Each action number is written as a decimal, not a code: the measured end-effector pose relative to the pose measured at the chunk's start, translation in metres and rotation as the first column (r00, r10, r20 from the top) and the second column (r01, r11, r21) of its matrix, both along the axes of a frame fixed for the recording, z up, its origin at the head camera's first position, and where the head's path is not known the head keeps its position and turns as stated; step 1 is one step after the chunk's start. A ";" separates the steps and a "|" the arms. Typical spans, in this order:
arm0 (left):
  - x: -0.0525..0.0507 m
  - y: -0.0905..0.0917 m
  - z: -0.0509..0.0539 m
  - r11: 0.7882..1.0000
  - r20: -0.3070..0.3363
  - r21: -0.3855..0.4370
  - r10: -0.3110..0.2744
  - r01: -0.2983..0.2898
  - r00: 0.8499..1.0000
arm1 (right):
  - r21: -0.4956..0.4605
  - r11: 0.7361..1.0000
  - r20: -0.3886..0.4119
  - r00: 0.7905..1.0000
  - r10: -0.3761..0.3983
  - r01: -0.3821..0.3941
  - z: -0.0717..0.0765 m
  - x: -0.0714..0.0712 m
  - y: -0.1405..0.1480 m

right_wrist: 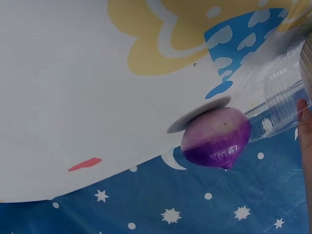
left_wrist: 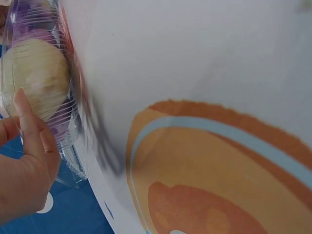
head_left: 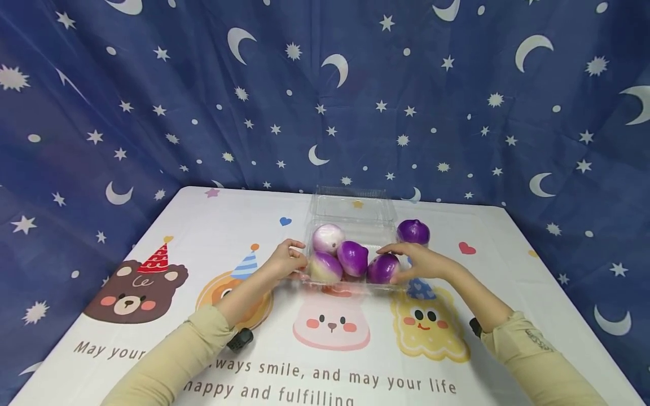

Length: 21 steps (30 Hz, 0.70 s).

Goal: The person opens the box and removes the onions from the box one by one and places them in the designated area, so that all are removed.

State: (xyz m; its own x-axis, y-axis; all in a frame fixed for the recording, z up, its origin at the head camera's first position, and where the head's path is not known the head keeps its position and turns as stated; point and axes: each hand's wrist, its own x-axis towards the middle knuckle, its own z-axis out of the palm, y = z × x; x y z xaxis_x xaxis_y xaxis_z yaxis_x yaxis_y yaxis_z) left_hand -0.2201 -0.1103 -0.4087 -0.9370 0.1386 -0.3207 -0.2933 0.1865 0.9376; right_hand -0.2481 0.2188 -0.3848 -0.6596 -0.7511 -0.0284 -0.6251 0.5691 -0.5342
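A clear plastic clamshell box (head_left: 373,230) lies with its lid raised toward the back, and several purple-and-white onions (head_left: 352,258) are inside. My left hand (head_left: 284,260) is at the box's left side; in the left wrist view its fingertips touch the clear wall beside a pale onion (left_wrist: 41,78). With thumb and fingers on either side, my right hand (head_left: 418,261) holds the purple onion (head_left: 383,269) at the box's front right. Another onion (head_left: 413,232) sits on the table just outside, behind the right hand. In the right wrist view the held onion is not visible.
A white tablecloth (head_left: 244,225) with cartoon animals and lettering covers the table. Behind its far edge hangs a dark blue curtain (head_left: 284,135) with moons and stars. Dark wrist devices (head_left: 241,339) show below both forearms.
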 end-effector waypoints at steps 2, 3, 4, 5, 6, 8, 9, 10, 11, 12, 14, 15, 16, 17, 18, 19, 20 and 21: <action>0.000 0.000 0.001 1.000 -0.006 0.003 -0.007 0.007 1.000 | 0.004 1.000 0.003 1.000 0.003 -0.003 0.001 0.000 0.000; 0.000 0.000 0.001 1.000 -0.010 0.003 -0.012 0.012 1.000 | 0.008 1.000 0.003 1.000 0.006 -0.006 0.002 -0.001 0.000; 0.000 -0.001 0.001 1.000 -0.010 0.002 -0.017 0.017 1.000 | 0.013 1.000 0.004 1.000 0.010 -0.010 0.002 -0.001 0.000; 0.000 -0.001 0.001 1.000 -0.006 0.007 -0.018 0.018 1.000 | 0.015 1.000 0.005 1.000 0.015 -0.015 0.002 0.000 0.000; 0.000 -0.001 0.001 1.000 -0.005 0.005 -0.022 0.022 1.000 | 0.015 1.000 0.007 1.000 0.019 -0.019 0.002 0.000 0.000; -0.001 -0.002 0.000 1.000 0.002 0.004 -0.027 0.027 1.000 | 0.014 1.000 0.004 1.000 0.027 -0.027 0.002 0.000 0.000; -0.001 -0.002 0.000 1.000 0.006 0.004 -0.027 0.027 1.000 | 0.012 0.999 0.002 1.000 0.030 -0.030 0.001 0.000 0.000; 0.000 -0.002 -0.001 1.000 0.012 0.005 -0.028 0.028 1.000 | 0.009 0.999 0.001 0.999 0.034 -0.034 0.001 -0.001 0.000; 0.000 -0.002 -0.001 1.000 0.017 0.007 -0.028 0.028 0.999 | 0.004 0.999 0.005 0.999 0.038 -0.038 0.001 -0.001 0.001; 0.000 -0.002 -0.001 1.000 0.024 0.005 -0.027 0.027 0.999 | -0.001 0.999 0.005 0.999 0.045 -0.045 0.000 -0.001 0.001; 0.000 -0.003 -0.001 1.000 0.041 0.012 -0.021 0.020 0.999 | 0.000 0.999 -0.001 0.999 0.053 -0.053 0.000 -0.001 0.001; 0.000 -0.003 -0.001 1.000 0.048 0.016 -0.017 0.017 0.999 | -0.006 0.999 -0.001 0.999 0.052 -0.052 0.000 -0.001 0.001; 0.000 -0.003 0.000 1.000 0.054 0.020 -0.018 0.017 0.998 | -0.011 0.999 0.002 0.999 0.045 -0.045 0.001 -0.002 0.001; -0.001 -0.003 0.001 1.000 0.057 0.023 -0.017 0.015 0.998 | -0.016 0.999 0.001 0.999 0.037 -0.037 0.001 -0.002 0.001; -0.001 -0.003 0.002 1.000 0.060 0.028 -0.013 0.012 0.998 | -0.017 0.999 -0.002 1.000 0.029 -0.029 0.002 -0.002 0.001; -0.001 -0.003 0.002 0.999 0.063 0.036 -0.010 0.007 0.998 | -0.021 1.000 0.003 1.000 0.017 -0.016 0.002 -0.002 0.002; -0.001 -0.003 0.003 0.999 0.064 0.039 -0.008 0.006 0.998 | -0.023 1.000 0.001 1.000 0.006 -0.006 0.003 -0.002 0.002; -0.001 -0.003 0.003 0.999 0.066 0.047 -0.005 0.002 0.998 | -0.029 1.000 0.006 1.000 -0.003 0.003 0.004 -0.003 0.002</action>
